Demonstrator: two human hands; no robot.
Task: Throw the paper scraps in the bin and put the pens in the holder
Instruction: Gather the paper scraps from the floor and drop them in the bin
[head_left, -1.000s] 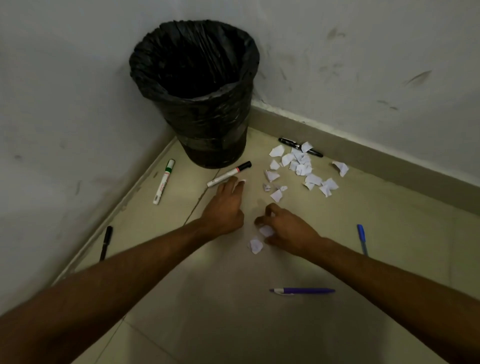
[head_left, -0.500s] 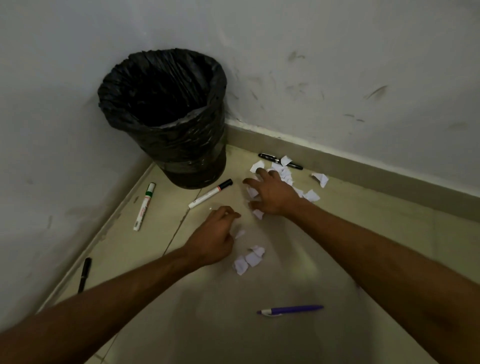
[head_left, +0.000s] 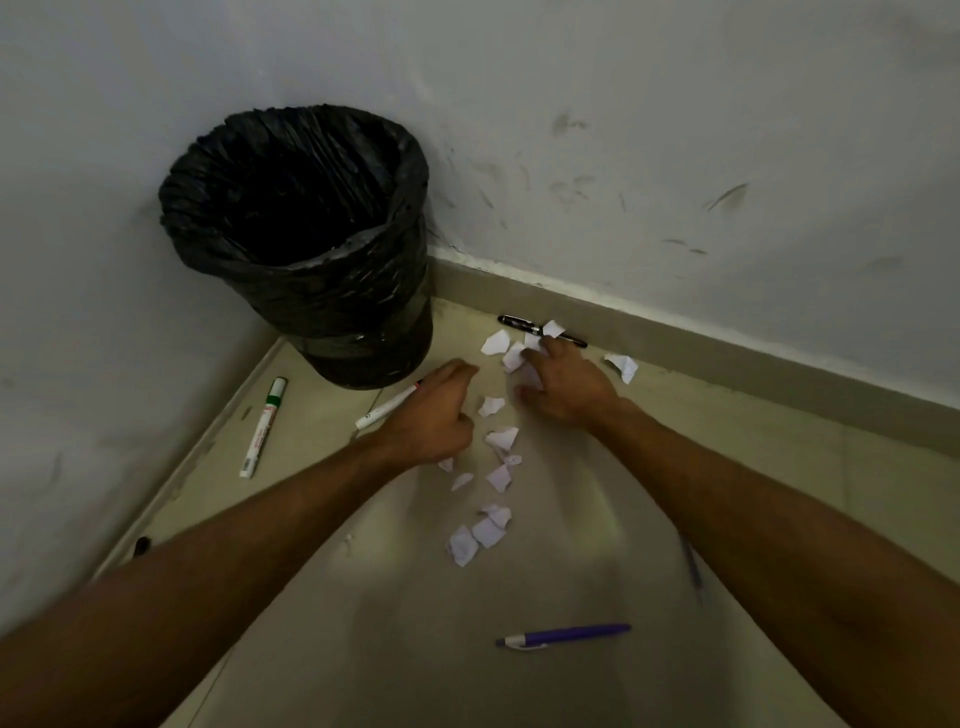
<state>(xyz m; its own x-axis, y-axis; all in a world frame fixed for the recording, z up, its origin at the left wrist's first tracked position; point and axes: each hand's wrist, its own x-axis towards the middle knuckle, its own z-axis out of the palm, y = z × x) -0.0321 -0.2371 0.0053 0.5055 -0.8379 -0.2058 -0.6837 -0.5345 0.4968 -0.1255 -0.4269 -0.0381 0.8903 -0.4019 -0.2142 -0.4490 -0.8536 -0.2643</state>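
Note:
A bin (head_left: 358, 317) lined with a black bag stands in the corner. White paper scraps (head_left: 501, 439) lie in a trail on the floor, with more by the wall (head_left: 496, 343) and one apart (head_left: 622, 365). My right hand (head_left: 569, 387) lies spread on the far scraps, fingertips touching them. My left hand (head_left: 434, 415) is curled in a loose fist over a white marker (head_left: 387, 409); what it holds is hidden. A green-capped marker (head_left: 264, 426), a black pen (head_left: 517, 322) and a purple pen (head_left: 563, 635) lie around. No holder is in view.
Walls close the corner on the left and at the back, with a baseboard (head_left: 727, 358) along them. A blue pen (head_left: 691, 564) shows beside my right forearm. A dark pen tip (head_left: 141, 544) peeks out by my left arm.
My right hand reached from the near scraps to the far pile by the wall. My left hand curled shut and moved towards the marker. Several scraps now lie nearer to me.

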